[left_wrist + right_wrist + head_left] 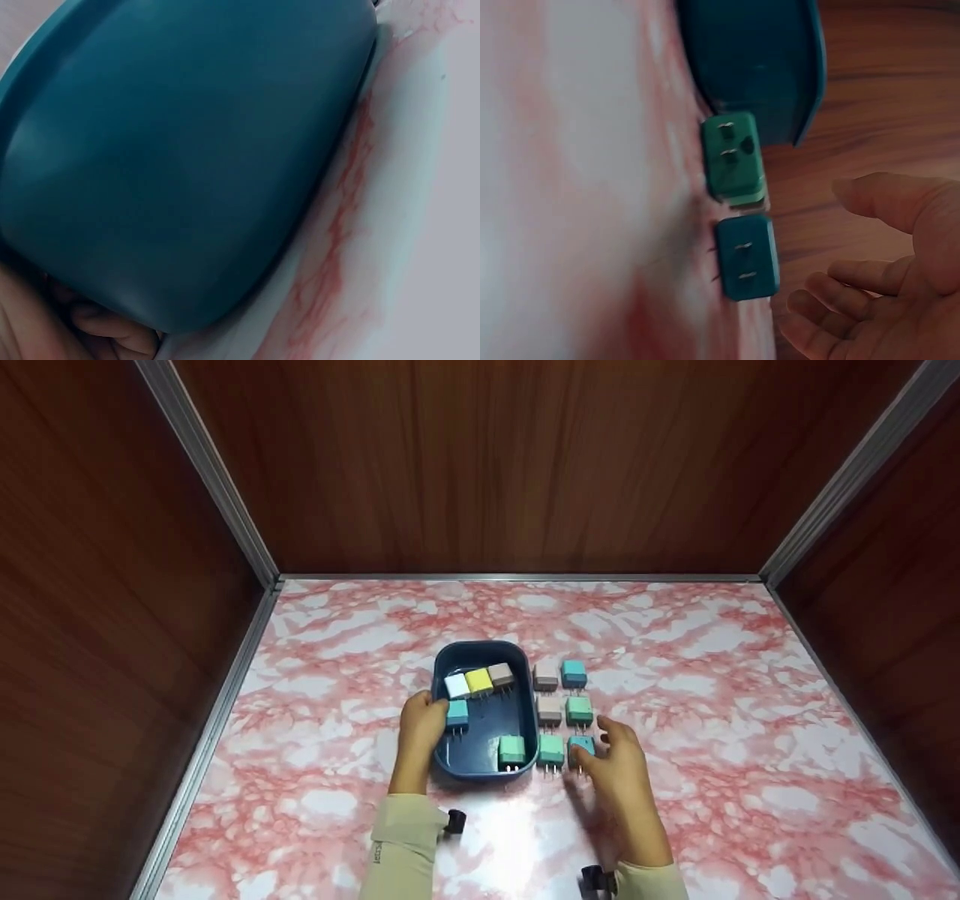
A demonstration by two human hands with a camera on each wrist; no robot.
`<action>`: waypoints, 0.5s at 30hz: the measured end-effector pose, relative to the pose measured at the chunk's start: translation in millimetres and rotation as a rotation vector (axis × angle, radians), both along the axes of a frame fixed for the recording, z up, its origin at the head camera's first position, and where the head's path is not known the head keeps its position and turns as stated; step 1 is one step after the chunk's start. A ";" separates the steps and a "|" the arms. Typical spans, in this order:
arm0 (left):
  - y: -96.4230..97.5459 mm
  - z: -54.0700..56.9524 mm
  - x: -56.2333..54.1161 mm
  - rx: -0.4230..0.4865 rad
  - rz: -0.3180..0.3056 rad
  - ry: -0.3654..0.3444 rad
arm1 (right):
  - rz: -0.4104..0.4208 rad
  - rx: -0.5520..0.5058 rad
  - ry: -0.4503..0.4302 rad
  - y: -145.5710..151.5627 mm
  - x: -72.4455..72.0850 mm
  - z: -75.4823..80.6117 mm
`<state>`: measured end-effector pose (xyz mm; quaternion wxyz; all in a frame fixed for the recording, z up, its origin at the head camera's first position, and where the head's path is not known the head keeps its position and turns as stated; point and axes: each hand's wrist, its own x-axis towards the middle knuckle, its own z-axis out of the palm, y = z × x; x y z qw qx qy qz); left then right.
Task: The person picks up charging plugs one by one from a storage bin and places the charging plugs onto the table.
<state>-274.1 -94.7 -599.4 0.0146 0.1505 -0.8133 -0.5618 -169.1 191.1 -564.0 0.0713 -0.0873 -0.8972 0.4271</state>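
A dark blue tray (487,775) rests on the table, its rounded base and wall (187,150) filling the left wrist view. My left hand (421,725) grips its left wall, thumb over the rim and fingers outside. Inside lie pronged blocks: white (457,686), yellow (479,682), taupe (500,675), blue (457,712) by my thumb, and green (512,750) at the front right. My right hand (621,761) hovers with thumb and fingers spread around a blue pronged block (581,746). In the right wrist view, this blue block (748,257) shows two metal pins, clear of my fingers.
Right of the tray, more pronged blocks stand in two columns: two taupe ones (546,676), a blue one (574,673), a green one (579,709) and another green one (551,749). Wood-look panels (525,472) wall in the red-and-white marbled table (720,720).
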 end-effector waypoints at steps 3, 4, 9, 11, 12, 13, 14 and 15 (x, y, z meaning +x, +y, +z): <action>-0.6 -0.1 0.1 0.004 -0.002 -0.003 | 0.016 0.014 0.009 -5.2 -1.4 6.1; -0.8 -0.2 0.1 0.007 -0.002 -0.004 | 0.021 0.016 0.012 -7.0 -2.0 7.8; -1.4 0.2 0.6 0.006 -0.004 -0.007 | 0.060 0.028 0.009 -19.8 -2.8 17.5; -1.5 0.5 0.7 -0.002 -0.006 -0.006 | 0.079 0.025 0.013 -26.4 -3.6 20.2; -1.4 0.6 0.7 -0.007 -0.008 -0.006 | 0.088 0.027 0.010 -30.0 -3.6 21.7; -1.5 0.5 0.6 -0.011 -0.009 -0.004 | 0.096 0.021 0.011 -33.9 -4.0 23.4; -1.4 0.6 0.6 -0.015 -0.010 -0.004 | 0.105 0.016 0.013 -37.9 -4.4 25.0; -1.4 0.8 0.5 -0.018 -0.010 -0.004 | 0.115 0.012 0.016 -42.1 -4.9 26.7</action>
